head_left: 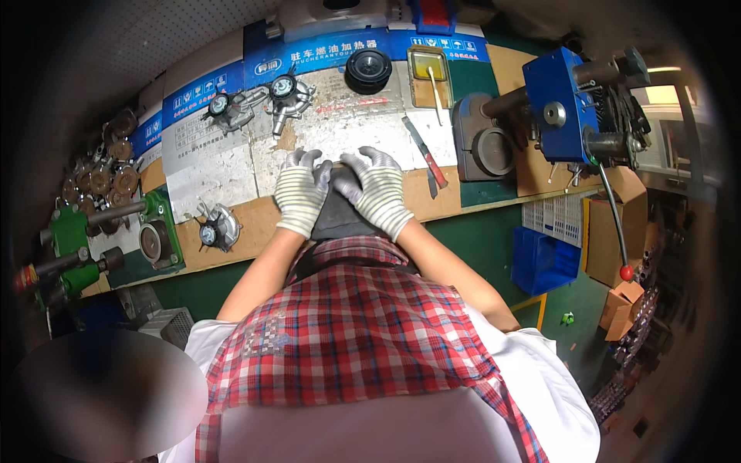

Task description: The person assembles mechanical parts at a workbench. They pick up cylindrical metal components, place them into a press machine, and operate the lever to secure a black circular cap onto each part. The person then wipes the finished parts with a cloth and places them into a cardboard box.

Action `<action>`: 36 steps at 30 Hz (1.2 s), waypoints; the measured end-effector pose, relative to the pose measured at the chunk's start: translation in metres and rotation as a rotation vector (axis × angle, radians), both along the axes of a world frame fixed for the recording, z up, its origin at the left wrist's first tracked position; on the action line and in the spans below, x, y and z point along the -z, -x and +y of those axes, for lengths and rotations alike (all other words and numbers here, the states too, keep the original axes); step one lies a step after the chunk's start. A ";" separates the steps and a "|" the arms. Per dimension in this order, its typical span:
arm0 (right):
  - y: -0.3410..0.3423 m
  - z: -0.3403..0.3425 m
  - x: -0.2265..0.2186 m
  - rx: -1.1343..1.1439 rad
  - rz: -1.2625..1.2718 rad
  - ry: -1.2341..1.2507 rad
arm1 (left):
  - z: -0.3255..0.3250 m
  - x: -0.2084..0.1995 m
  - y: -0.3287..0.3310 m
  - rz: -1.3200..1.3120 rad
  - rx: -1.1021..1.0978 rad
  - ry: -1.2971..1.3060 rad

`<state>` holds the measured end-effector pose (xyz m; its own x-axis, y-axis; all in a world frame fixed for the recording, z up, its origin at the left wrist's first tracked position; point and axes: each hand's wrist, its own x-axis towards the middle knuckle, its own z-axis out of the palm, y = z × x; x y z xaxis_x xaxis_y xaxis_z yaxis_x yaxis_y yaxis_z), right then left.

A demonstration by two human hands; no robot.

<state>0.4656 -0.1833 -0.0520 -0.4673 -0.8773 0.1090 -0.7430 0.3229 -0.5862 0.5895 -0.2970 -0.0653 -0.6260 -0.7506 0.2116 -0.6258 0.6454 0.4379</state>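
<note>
Both my hands wear white and grey gloves with yellowish stripes, close together at the bench's front edge. Between them is a dark grey, cloth-like piece (343, 214), hanging down toward my checked apron. My left hand (299, 191) grips its left side with curled fingers, the thumb on the inner side. On the other side my right hand (378, 185) has its thumb over the piece and its fingers bent. What lies under the fingertips is hidden. Beyond my left hand stand a metal pump-like part with a round hub (283, 86) and a similar part (221, 103).
A third such part (218, 227) lies at the front left. A black pulley (368, 71), a tray of yellow grease (429, 76) and a red-handled knife (426, 157) lie beyond and right. A blue press (557, 96) flanks the right, a green one (158, 228) the left.
</note>
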 end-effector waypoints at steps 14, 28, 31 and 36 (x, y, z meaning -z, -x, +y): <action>0.132 0.140 0.048 0.400 0.060 -0.031 | 0.019 0.049 -0.084 0.253 0.004 -0.254; 0.068 0.176 0.048 0.317 -0.033 -0.286 | 0.046 0.109 0.024 1.495 -0.220 -2.038; 0.072 0.169 0.042 0.383 0.024 -0.197 | 0.028 0.070 0.009 0.305 0.296 -1.015; 0.078 0.157 0.043 0.451 0.151 -0.220 | 0.028 -0.065 0.000 0.739 0.448 -1.422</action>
<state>0.3878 -0.0260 -0.0945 -0.7971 -0.6025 0.0398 -0.5727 0.7336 -0.3659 0.5897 -0.2692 0.0000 -0.9138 -0.3913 -0.1090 0.0828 -0.4421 0.8932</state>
